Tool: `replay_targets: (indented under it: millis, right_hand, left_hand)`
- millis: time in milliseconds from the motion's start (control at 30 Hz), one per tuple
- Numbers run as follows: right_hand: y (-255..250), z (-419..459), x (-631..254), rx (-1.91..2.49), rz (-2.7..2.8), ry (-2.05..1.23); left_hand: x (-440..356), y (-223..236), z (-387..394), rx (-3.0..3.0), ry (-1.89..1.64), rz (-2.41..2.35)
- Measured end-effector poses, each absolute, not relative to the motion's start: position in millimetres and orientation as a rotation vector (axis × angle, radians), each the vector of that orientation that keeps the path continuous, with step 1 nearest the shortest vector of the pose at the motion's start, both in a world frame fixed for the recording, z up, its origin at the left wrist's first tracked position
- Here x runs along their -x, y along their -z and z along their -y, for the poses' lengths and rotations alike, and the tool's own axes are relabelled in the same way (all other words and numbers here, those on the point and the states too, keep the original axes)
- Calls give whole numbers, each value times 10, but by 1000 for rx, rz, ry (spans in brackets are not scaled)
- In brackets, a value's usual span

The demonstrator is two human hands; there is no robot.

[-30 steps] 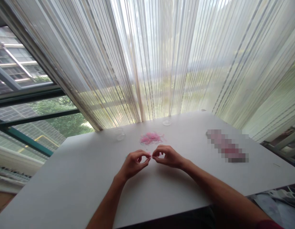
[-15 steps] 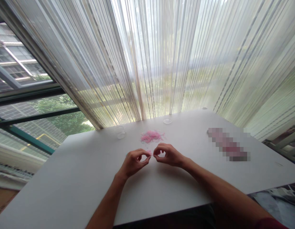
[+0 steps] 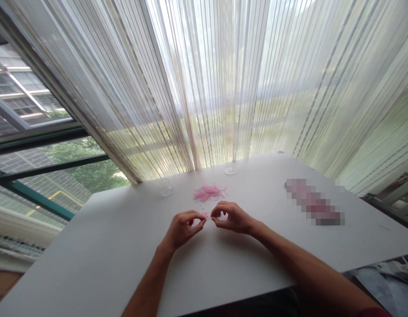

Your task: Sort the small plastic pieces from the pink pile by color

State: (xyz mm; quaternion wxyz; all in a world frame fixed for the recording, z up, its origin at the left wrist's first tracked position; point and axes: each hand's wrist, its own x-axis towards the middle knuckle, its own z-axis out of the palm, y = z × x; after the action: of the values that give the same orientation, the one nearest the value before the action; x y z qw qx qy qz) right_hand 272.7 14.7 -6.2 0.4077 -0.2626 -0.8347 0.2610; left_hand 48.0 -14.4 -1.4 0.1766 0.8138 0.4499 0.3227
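Observation:
My left hand [image 3: 184, 226] and my right hand [image 3: 232, 216] are raised just above the white table [image 3: 101, 251], their fingertips a small gap apart. Each is closed in a pinch of thumb and index finger. A little bit of pink [image 3: 205, 215] shows at the left fingertips; whether it is held or lies behind them I cannot tell. Anything between the right fingertips is too small to make out. Just beyond the hands lies a loose heap of thin pink strands [image 3: 209, 193] with a few pale and greenish ones, resembling tiny rubber bands.
A clear plastic container [image 3: 166, 188] stands left of the heap, and a round clear lid or dish [image 3: 230, 170] lies behind it. On the right is a pixelated reddish object [image 3: 314, 202]. Sheer striped curtains [image 3: 217, 88] hang along the table's far edge.
The view has shifted slightly. My hands keep nearly the same pinching pose, with the gap between their fingertips a touch wider. The heap looks unchanged.

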Motion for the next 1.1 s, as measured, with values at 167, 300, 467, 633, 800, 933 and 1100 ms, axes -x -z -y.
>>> replay_targets:
  millis: [167, 300, 467, 633, 800, 933, 1100]
  right_hand:
    - [105, -259, -2812, 726, 2066, -561]
    - [125, -352, -2901, 779, 2026, -489]
    - [117, -422, -2983, 854, 1986, -448]
    - [189, -520, -3035, 926, 1933, -458]
    - [280, -622, -3064, 992, 1880, -479]
    - [263, -610, -3060, 1008, 1870, -486]
    - [172, -414, -2938, 850, 1983, -477]
  left_hand:
    - [-209, -46, 55, -2254, -937, -1374]
    - [4, -48, 7, -2227, -896, -1488]
    - [105, -28, 1, -2222, -836, -1543]
    - [97, -34, 3, -2213, -788, -1575]
    - [84, -33, 7, -2230, -792, -1567]
    - [1, -21, 23, -2262, -841, -1534]
    - [-291, 31, 77, -2376, -957, -1434]
